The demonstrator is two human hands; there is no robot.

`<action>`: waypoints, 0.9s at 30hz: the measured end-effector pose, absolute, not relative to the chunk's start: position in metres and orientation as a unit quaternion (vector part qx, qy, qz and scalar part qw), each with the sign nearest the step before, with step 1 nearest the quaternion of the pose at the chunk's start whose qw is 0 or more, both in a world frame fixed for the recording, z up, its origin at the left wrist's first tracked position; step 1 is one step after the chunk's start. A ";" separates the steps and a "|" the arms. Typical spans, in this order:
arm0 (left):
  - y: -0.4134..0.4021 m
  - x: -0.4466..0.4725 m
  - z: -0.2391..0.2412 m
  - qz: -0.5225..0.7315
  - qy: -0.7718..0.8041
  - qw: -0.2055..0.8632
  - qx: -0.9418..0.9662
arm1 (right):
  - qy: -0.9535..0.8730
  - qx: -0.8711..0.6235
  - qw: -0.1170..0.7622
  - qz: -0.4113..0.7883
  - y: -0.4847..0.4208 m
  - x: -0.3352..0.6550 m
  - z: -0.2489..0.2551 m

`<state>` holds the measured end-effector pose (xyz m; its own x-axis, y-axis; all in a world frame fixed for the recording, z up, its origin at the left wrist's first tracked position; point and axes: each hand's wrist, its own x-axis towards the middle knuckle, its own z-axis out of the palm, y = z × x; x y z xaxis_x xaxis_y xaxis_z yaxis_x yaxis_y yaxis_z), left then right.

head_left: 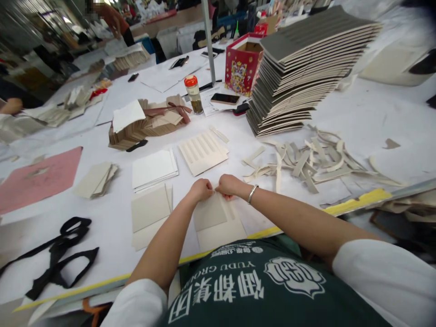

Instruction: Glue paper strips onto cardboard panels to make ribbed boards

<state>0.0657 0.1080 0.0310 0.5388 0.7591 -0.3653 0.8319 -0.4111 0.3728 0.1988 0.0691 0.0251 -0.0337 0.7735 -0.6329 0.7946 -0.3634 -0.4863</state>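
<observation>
Green apron (269,284) closest, then the grey card (209,214) on the counter (371,116), lying apron-side of the left hand (203,188) and right hand (229,185). Both sit about equally near, fingers curled at its far edge (can't tell if either's actually gripping).

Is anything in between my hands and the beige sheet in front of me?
Nothing visible: your left hand and right hand are at the far edge of the beige sheet. The striped cards lie beyond them, the loose strips off to the right.
</observation>
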 end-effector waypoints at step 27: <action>0.043 0.004 0.016 0.087 0.396 0.206 0.891 | 0.606 0.695 0.013 -0.387 0.054 0.183 0.035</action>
<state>0.0045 0.0432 0.0159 0.6713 0.7411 -0.0086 0.6697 -0.6016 0.4355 0.1830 0.0540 0.0349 -0.0344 0.8323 -0.5532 0.8522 -0.2647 -0.4513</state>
